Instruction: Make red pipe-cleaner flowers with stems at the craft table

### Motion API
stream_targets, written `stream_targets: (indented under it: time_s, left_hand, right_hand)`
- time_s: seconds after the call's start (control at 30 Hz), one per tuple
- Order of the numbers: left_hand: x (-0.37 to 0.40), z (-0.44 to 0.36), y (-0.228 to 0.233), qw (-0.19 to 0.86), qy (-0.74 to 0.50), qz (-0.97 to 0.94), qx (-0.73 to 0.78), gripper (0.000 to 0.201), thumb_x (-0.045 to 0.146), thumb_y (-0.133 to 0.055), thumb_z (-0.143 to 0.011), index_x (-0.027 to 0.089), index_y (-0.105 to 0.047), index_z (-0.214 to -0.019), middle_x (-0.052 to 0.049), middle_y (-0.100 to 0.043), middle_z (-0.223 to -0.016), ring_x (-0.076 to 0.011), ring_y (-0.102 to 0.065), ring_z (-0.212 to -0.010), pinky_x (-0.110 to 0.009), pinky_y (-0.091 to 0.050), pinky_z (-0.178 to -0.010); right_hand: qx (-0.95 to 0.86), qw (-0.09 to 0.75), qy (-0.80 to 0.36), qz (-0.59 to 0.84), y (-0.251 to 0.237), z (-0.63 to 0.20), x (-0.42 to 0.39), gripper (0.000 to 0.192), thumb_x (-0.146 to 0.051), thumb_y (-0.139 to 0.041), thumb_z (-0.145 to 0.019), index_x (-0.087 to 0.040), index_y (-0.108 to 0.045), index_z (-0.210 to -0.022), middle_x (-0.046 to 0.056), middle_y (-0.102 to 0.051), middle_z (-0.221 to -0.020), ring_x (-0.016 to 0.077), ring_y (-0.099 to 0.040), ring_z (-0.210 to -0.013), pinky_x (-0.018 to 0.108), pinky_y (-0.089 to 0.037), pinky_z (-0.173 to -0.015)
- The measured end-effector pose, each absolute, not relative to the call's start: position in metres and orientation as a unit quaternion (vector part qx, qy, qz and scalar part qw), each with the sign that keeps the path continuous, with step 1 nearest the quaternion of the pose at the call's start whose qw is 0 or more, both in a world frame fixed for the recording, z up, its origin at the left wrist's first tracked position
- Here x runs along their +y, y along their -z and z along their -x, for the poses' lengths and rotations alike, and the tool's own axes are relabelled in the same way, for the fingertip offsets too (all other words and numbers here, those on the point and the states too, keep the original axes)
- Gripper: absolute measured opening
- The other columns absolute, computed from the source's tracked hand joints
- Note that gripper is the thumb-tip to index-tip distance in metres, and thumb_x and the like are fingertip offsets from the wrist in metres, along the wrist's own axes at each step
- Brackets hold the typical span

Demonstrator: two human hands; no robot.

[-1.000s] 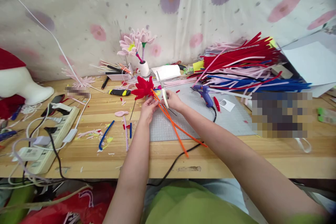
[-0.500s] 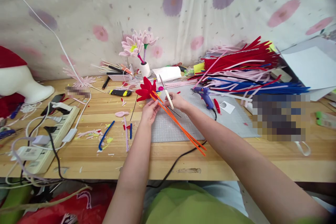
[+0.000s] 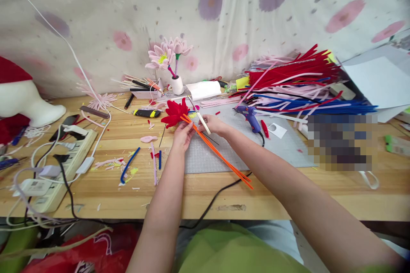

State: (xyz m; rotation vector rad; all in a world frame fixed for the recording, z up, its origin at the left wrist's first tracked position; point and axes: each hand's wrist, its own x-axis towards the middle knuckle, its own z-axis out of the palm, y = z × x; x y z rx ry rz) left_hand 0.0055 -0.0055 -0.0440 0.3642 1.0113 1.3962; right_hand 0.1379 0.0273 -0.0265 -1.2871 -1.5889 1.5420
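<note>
My left hand [image 3: 182, 135] pinches the base of a red pipe-cleaner flower [image 3: 174, 112] together with two orange pipe cleaners [image 3: 221, 157] that trail down to the right across the grey cutting mat [image 3: 278, 145]. Right beside it, my right hand [image 3: 215, 124] grips white-handled scissors [image 3: 200, 116], blades pointing up and left toward the flower. Both hands hover just above the mat's left end.
A blue glue gun [image 3: 250, 117] lies on the mat, its black cord running off the front edge. A heap of red, blue and pink pipe cleaners [image 3: 297, 83] fills the back right. A power strip [image 3: 60, 158] with cables sits left. Scraps litter the wooden table [image 3: 198, 194].
The two orange pipe cleaners have swung together and now lie side by side. The scissors tipped lower toward the flower. My hands stayed in about the same spot.
</note>
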Motion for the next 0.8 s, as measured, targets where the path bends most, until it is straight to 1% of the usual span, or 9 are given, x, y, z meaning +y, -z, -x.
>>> stream_targets:
  time_s: [0.17, 0.33, 0.43, 0.5, 0.63, 0.8]
  left_hand:
    - [-0.004, -0.007, 0.045, 0.626, -0.615, -0.167, 0.450, 0.013, 0.003, -0.061, -0.068, 0.013, -0.057, -0.074, 0.000, -0.065, -0.071, -0.0067, -0.059, -0.061, -0.021, -0.047, -0.066]
    - [-0.004, -0.005, 0.046, 0.606, -0.618, -0.182, 0.467, 0.016, 0.004, -0.065, -0.066, 0.014, -0.054, -0.075, 0.000, -0.064, -0.066, -0.0094, -0.062, -0.062, -0.027, -0.049, -0.073]
    - [-0.004, -0.003, 0.046, 0.588, -0.621, -0.186, 0.484, 0.021, 0.005, -0.067, -0.063, 0.014, -0.053, -0.075, 0.000, -0.064, -0.065, -0.0107, -0.063, -0.064, -0.029, -0.049, -0.076]
    - [-0.004, -0.001, 0.045, 0.572, -0.631, -0.191, 0.488, 0.021, 0.004, -0.067, -0.063, 0.014, -0.052, -0.075, 0.001, -0.064, -0.065, -0.0104, -0.063, -0.063, -0.029, -0.050, -0.075]
    - [-0.003, 0.003, 0.044, 0.535, -0.659, -0.195, 0.491, 0.023, 0.005, -0.068, -0.061, 0.015, -0.051, -0.074, 0.002, -0.063, -0.067, -0.0100, -0.064, -0.063, -0.028, -0.050, -0.073]
    - [0.002, 0.016, 0.045, 0.491, -0.695, -0.183, 0.492, 0.026, 0.007, -0.068, -0.062, 0.016, -0.047, -0.073, 0.002, -0.062, -0.067, -0.0106, -0.065, -0.066, -0.025, -0.051, -0.069]
  right_hand:
    - [-0.584, 0.278, -0.603, 0.466, 0.028, -0.138, 0.029, 0.031, -0.016, -0.071, -0.047, -0.016, -0.048, -0.068, -0.007, -0.051, -0.051, 0.0059, -0.046, -0.045, 0.017, -0.034, -0.040]
    - [-0.579, 0.263, -0.624, 0.454, 0.031, -0.138, 0.032, 0.034, -0.017, -0.071, -0.048, -0.016, -0.047, -0.071, -0.007, -0.052, -0.052, 0.0067, -0.047, -0.046, 0.018, -0.034, -0.042]
    - [-0.584, 0.258, -0.636, 0.433, 0.034, -0.139, 0.032, 0.035, -0.023, -0.073, -0.049, -0.015, -0.048, -0.071, -0.006, -0.052, -0.053, 0.0056, -0.046, -0.047, 0.017, -0.034, -0.043]
    - [-0.595, 0.249, -0.647, 0.407, 0.035, -0.142, 0.031, 0.035, -0.029, -0.074, -0.051, -0.015, -0.049, -0.071, -0.006, -0.051, -0.054, 0.0048, -0.044, -0.048, 0.017, -0.033, -0.044]
    - [-0.622, 0.196, -0.659, 0.375, 0.035, -0.148, 0.029, 0.039, -0.036, -0.074, -0.053, -0.014, -0.050, -0.074, -0.005, -0.053, -0.057, 0.0047, -0.044, -0.048, 0.017, -0.033, -0.044]
    - [-0.654, 0.122, -0.647, 0.373, 0.028, -0.154, 0.032, 0.038, -0.030, -0.076, -0.049, -0.015, -0.049, -0.072, -0.004, -0.055, -0.057, 0.0062, -0.048, -0.050, 0.017, -0.035, -0.046]
